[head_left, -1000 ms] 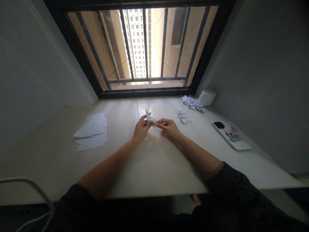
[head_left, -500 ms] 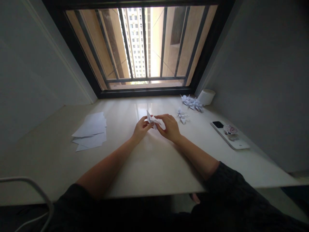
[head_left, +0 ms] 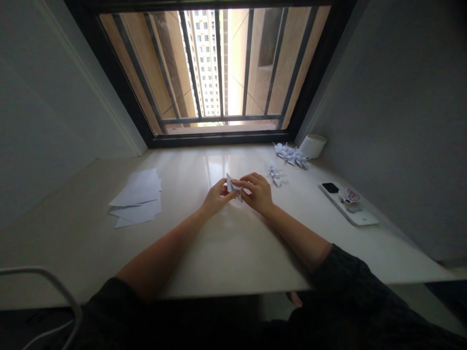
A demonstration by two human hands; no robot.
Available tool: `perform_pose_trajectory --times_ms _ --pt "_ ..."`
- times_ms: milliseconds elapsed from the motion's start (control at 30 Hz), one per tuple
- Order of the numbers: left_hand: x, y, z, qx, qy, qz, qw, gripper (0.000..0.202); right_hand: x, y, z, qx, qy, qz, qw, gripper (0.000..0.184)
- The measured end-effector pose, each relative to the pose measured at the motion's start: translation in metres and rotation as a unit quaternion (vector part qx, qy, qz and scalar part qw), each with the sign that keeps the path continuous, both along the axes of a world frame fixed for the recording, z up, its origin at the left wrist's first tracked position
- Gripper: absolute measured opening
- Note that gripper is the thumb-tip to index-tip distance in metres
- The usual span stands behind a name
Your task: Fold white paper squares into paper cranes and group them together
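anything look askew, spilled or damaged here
The sheets at the left lie askew, their edges not lined up. I see nothing spilled. The folded paper between left hand and right hand is partly hidden, so I can't judge damage there.

folded paper (head_left: 229,183) in hands (head_left: 215,198), phone (head_left: 361,217), window (head_left: 219,73)

2 dark sleeves (head_left: 348,277) leave the forearms (head_left: 297,236) bare; left hand (head_left: 215,199) and right hand (head_left: 259,194) are bare too.

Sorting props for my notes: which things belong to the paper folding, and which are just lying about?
Likely part of it:
folded paper, in left hand and right hand
paper sheets
folded pieces

Apparently unrelated:
phone
white cylindrical item
white cable
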State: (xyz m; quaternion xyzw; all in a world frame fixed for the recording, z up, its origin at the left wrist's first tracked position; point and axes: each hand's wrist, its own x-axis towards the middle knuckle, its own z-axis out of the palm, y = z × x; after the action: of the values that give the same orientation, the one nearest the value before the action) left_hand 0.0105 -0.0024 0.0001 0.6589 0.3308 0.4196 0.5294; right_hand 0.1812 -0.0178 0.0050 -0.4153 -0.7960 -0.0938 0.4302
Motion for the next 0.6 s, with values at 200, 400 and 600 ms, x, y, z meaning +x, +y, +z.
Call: perform_pose_trajectory --times_ms 200,400,600 --pt "0.000 0.002 -0.002 -0.006 -0.014 0.014 1.000 0.040 0.008 0.005 0.001 -0.045 0.068 0.031 0.996 0.018" --pt "0.002 0.003 -0.001 -0.008 -0.046 0.014 0.999 0.038 0.013 0.008 0.007 -0.085 0.095 0.093 0.987 0.019" --pt "0.000 0.000 0.001 0.043 0.017 0.042 0.998 0.044 0.018 0.009 0.004 -0.097 0.141 0.036 0.985 0.011"
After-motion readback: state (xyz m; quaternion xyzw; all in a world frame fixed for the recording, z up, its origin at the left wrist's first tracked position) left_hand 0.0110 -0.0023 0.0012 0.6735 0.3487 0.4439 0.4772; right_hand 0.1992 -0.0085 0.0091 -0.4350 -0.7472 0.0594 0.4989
